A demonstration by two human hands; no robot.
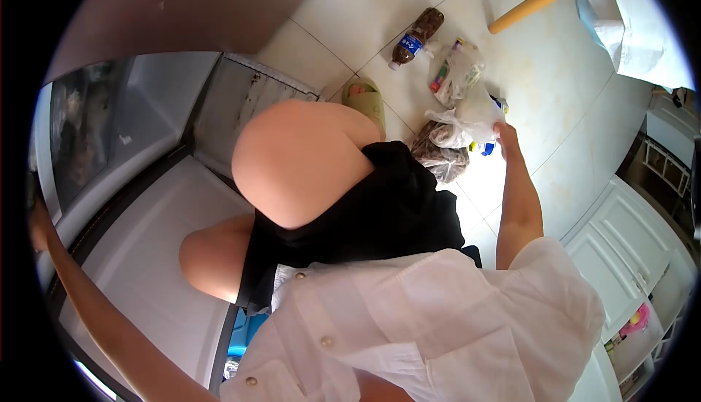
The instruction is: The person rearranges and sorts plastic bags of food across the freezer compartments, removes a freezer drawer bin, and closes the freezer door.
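Note:
At the far left edge my left hand point(39, 227) rests against the rim of a pulled-out freezer drawer point(157, 102); its fingers are mostly lost in the dark. My right hand point(505, 136) is closed on a white translucent plastic bag point(476, 113) at floor level. Close by it lie a clear bag of brown food point(440, 157), a blue and yellow packet point(483, 148) partly under the white bag, and another clear bag with colourful packets point(458, 73). A bottle with dark contents and a blue label point(416, 39) lies on its side farther off.
My bent knee point(299, 161) and slippered foot point(361, 99) are between the freezer and the bags. A grey-white appliance door point(146, 256) is at the left. A wooden chair leg point(533, 6) stands at the upper right, white cabinets point(613, 249) at the right. The floor point(562, 110) is tiled.

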